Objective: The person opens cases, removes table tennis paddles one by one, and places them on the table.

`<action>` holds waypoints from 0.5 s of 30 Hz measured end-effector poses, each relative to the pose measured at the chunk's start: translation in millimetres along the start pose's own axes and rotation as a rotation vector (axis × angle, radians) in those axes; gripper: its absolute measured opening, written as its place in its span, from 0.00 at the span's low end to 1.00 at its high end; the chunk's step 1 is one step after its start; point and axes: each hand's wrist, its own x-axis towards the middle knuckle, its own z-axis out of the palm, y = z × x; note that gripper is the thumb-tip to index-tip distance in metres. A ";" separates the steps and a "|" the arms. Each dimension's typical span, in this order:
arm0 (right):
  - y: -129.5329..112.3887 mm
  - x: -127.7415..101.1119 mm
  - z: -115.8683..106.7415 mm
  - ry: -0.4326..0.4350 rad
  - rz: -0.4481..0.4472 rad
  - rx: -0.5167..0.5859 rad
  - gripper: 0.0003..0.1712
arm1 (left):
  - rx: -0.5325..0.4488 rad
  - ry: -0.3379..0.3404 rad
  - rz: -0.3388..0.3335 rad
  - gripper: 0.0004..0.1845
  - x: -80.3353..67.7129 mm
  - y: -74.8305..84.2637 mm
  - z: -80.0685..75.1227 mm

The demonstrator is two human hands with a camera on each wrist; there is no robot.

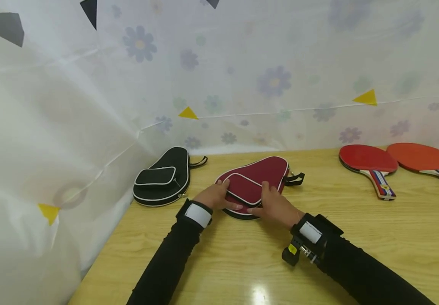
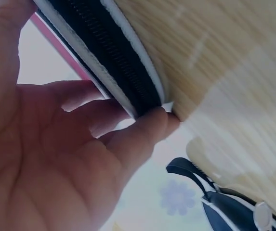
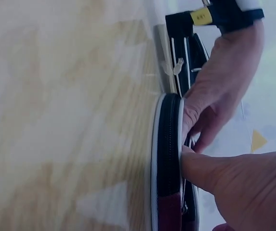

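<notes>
A maroon zippered paddle case (image 1: 257, 180) with white piping lies flat on the wooden table (image 1: 242, 254). My left hand (image 1: 219, 195) grips its near left edge, thumb on top and fingers curled at the rim. My right hand (image 1: 270, 203) pinches the near right edge, with a finger on top and the thumb at the rim. In the left wrist view, the fingertips (image 2: 152, 125) curl against the case's black zipper band (image 2: 113, 53). The right wrist view shows my thumb (image 3: 200, 168) pressing on the case's rim (image 3: 166, 159), and the left hand (image 3: 219, 91) beyond it.
A black paddle case (image 1: 164, 178) lies to the left by the floral plastic sheet (image 1: 70, 140). Two table tennis paddles, one red (image 1: 368, 163) and one orange-red (image 1: 423, 159), lie at the far right. Bare table stretches in front of me.
</notes>
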 end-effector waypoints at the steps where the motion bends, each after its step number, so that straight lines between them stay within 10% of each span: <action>1: 2.3 1.0 -1.4 -0.014 0.010 0.008 0.51 | 0.012 0.006 -0.006 0.54 -0.7 2.2 0.9; 15: 29.1 10.7 -21.6 -0.125 -0.038 0.089 0.57 | 0.240 0.095 -0.027 0.56 -11.5 31.3 11.9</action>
